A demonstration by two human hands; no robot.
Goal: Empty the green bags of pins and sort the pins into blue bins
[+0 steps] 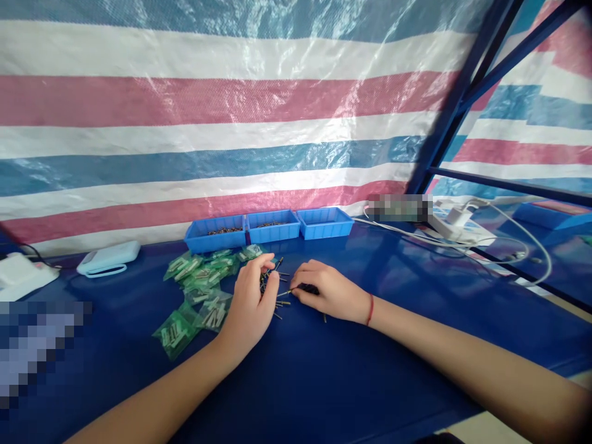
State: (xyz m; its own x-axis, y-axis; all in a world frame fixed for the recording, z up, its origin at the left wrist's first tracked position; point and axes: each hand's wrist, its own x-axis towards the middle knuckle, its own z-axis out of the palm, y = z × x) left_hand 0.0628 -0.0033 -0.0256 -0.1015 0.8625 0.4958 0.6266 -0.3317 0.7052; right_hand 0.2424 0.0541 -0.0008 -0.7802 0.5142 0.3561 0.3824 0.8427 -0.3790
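I am holding my left hand [253,297] in a loose curve, thumb and fingers standing apart, around a small heap of thin metal pins [283,303] on the blue worktop [324,382]. Whether any are resting against its palm, I cannot tell. My right hand [329,291] is facing it, narrowed to a pinch, its thumb and fingertips gripping one slim pin [283,294] whose end is pointing toward the heap. A dark piece [308,288] is showing in the curl of that hand, too shadowed to make out. A red bracelet [370,309] is circling my right wrist.

Beside my left hand, green-tinted plastic bags [174,333] of metal pieces are lying in a loose pile. Behind them, three blue bins are standing in a row: the left bin [215,243] and the middle bin [272,233] are holding small metal parts, and the right bin [325,228] is sitting nearest the white cables [398,228]. A striped tarpaulin [208,102] is hanging behind everything.
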